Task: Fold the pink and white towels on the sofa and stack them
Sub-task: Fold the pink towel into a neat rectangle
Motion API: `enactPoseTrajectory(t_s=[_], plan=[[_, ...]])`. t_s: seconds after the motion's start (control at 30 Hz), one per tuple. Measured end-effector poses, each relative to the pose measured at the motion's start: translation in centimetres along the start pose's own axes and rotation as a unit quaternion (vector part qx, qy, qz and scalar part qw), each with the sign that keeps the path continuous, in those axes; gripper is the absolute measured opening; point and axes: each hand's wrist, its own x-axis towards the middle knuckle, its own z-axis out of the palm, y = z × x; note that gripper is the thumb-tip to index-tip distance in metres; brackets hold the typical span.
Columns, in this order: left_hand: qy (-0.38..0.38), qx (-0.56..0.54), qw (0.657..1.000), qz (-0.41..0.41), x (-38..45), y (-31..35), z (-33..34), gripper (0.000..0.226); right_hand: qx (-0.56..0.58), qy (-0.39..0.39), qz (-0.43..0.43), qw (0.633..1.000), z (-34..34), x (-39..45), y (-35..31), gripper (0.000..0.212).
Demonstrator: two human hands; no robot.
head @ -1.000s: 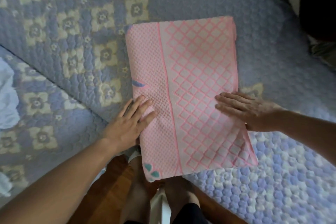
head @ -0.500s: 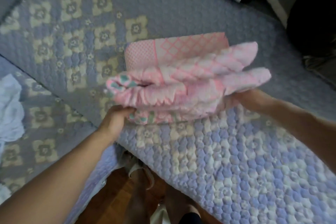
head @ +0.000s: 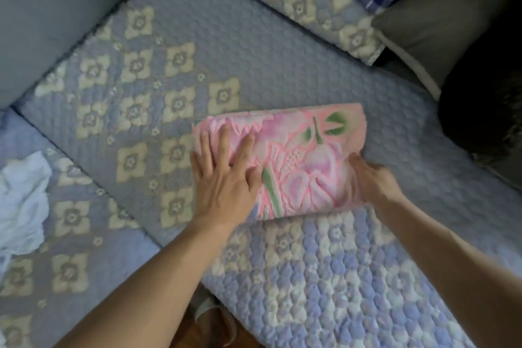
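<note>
The pink floral terry towel [head: 285, 161] is now folded over once more into a compact rectangle, floral side up, lying near the front edge of the quilted lavender sofa cushion [head: 254, 51]. A second ago it was spread flat, lattice side showing; half a second ago it was lifted mid-fold. The left hand [head: 223, 175] is pressed flat on its left end, fingers straight. The right hand [head: 370, 181] is curled round the towel's right edge. The crumpled white towel [head: 22, 200] is left unfolded at the sofa's left edge; stacking is judged still pending.
</note>
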Motion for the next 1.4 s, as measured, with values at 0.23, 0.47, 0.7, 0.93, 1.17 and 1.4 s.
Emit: enactPoseTrajectory(t_s=[0.23, 0.47, 0.7, 0.93, 1.17, 1.4], plan=[[-0.059, -0.035, 0.997, -0.045, 4.9, -1.4, 1.1, 0.062, -0.018, 0.014, -0.105, 0.994, -0.2, 1.6, -5.6, 0.069], [-0.047, -0.220, 0.967, -0.121, 9.5, -2.8, -1.3, 0.069, -0.078, 0.076, -0.041, 0.993, 2.3, 3.1, -9.2, 0.104], [0.010, -0.452, 0.840, -0.300, 5.2, -1.9, -3.7, 0.060, 0.040, 0.036, -0.107, 0.993, 0.8, -0.6, -4.9, 0.050], [0.102, -0.426, 0.870, -0.228, 7.2, -2.2, -4.9, 0.048, 0.062, 0.132, -0.171, 0.975, 0.5, -1.0, -5.7, 0.029], [0.100, -0.013, 0.987, -0.124, 8.5, 0.7, -4.6, 0.063, -0.104, 0.163, -0.027, 0.981, 3.0, 3.4, -7.8, 0.063], [-0.043, 0.038, 0.998, -0.020, 5.7, 0.4, 0.2, 0.066, -0.158, 0.182, -0.038, 0.970, 2.3, 3.3, -8.7, 0.065]])
